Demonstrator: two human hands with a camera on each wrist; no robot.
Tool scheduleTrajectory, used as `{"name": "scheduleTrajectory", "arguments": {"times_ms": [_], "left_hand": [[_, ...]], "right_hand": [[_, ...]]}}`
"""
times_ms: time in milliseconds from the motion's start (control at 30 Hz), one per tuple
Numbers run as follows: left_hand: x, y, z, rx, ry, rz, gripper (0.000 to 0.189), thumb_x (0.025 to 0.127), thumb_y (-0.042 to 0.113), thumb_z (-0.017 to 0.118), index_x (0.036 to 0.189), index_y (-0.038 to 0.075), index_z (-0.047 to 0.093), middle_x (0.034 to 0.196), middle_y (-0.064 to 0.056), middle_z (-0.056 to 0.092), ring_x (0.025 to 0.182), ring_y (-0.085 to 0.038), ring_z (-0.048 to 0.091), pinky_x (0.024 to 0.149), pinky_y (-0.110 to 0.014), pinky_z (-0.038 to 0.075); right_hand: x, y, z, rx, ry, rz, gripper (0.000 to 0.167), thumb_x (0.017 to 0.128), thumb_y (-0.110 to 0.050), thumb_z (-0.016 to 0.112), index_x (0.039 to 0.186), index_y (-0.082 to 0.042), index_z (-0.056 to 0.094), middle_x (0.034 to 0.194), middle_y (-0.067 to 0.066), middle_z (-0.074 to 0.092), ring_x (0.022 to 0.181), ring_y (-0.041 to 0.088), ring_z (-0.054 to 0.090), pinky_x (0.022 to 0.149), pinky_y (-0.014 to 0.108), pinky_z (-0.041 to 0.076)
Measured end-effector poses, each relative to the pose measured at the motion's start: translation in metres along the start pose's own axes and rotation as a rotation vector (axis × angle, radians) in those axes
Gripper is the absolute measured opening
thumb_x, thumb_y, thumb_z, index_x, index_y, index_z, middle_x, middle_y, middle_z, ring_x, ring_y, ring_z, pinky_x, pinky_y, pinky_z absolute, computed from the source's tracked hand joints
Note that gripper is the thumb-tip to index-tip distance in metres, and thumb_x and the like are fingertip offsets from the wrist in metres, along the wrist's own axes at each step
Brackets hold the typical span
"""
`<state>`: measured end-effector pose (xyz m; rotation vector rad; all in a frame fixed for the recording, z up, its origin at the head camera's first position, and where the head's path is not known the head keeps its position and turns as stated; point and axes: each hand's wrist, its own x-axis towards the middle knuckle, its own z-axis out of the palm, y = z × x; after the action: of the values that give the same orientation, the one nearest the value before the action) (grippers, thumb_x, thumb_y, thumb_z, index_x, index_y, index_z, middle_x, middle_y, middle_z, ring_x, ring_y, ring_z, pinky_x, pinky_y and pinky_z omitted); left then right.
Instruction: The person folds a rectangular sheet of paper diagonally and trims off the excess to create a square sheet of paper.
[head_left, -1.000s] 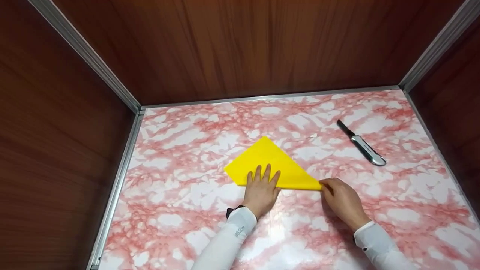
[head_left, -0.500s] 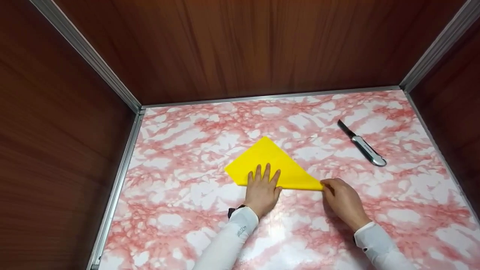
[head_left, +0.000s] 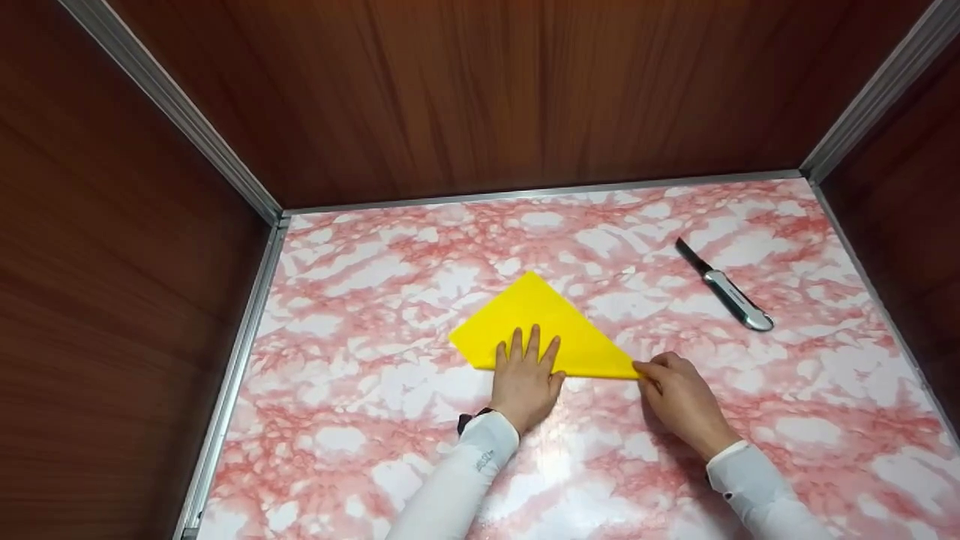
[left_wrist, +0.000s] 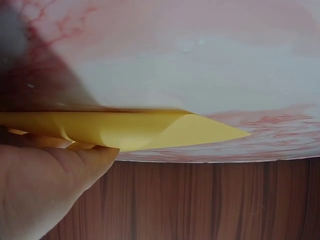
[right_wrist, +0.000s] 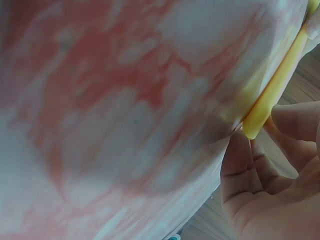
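A folded sheet of yellow paper (head_left: 540, 304) lies on the table, its fold along the near edge and one corner pointing away from me. My left hand (head_left: 525, 386) presses flat on it near that fold, fingers straight and spread. Seen from the left wrist, the folded paper (left_wrist: 150, 129) bulges in a loose curve beside the hand (left_wrist: 47, 182). At the right corner my right hand (head_left: 684, 397) pinches the paper between thumb and fingers. In the right wrist view the fingertips meet the narrow yellow paper end (right_wrist: 257, 120).
To the far right lies a utility knife (head_left: 735, 300), its dark blade (head_left: 691, 256) extended and aimed at the back. The table (head_left: 360, 300) has a red-and-white marbled top. Brown wood-grain panels (head_left: 480, 90) in metal frames enclose its back and sides.
The right hand's fingertips have shifted slightly left along the paper's near edge. The left hand and the paper are almost where they were.
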<state>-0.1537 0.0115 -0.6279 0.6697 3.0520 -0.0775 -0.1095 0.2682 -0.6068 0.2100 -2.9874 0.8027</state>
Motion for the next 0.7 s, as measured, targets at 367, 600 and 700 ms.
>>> {"name": "scheduleTrajectory", "arguments": {"times_ms": [367, 600, 700], "left_hand": [[0.0019, 0.0003, -0.0022, 0.018, -0.023, -0.007, 0.061, 0.100, 0.059, 0.024, 0.156, 0.033, 0.019, 0.161, -0.008, 0.016, 0.143, -0.038, 0.018, 0.110, -0.059, 0.020], [0.0034, 0.0017, -0.0041, 0.026, -0.039, -0.013, 0.062, 0.100, 0.060, 0.024, 0.156, 0.033, 0.019, 0.161, -0.008, 0.017, 0.143, -0.038, 0.019, 0.109, -0.058, 0.021], [0.0039, 0.0020, -0.0043, 0.018, -0.037, -0.018, 0.062, 0.100, 0.060, 0.025, 0.155, 0.033, 0.021, 0.160, -0.008, 0.018, 0.143, -0.039, 0.020, 0.109, -0.059, 0.021]], "right_hand": [[-0.0005, 0.0001, 0.0015, 0.009, 0.000, 0.009, 0.031, 0.093, -0.011, 0.065, 0.123, -0.005, 0.068, 0.102, 0.006, 0.056, 0.089, 0.025, 0.052, 0.081, 0.045, 0.048], [-0.0002, -0.0004, -0.0002, 0.044, 0.008, 0.043, 0.029, 0.092, -0.007, 0.064, 0.121, -0.005, 0.069, 0.100, 0.005, 0.058, 0.089, 0.024, 0.055, 0.083, 0.046, 0.048], [0.0003, -0.0006, -0.0007, 0.068, 0.011, 0.066, 0.030, 0.092, -0.006, 0.064, 0.122, -0.005, 0.068, 0.101, 0.006, 0.059, 0.089, 0.025, 0.056, 0.085, 0.047, 0.048]]}}
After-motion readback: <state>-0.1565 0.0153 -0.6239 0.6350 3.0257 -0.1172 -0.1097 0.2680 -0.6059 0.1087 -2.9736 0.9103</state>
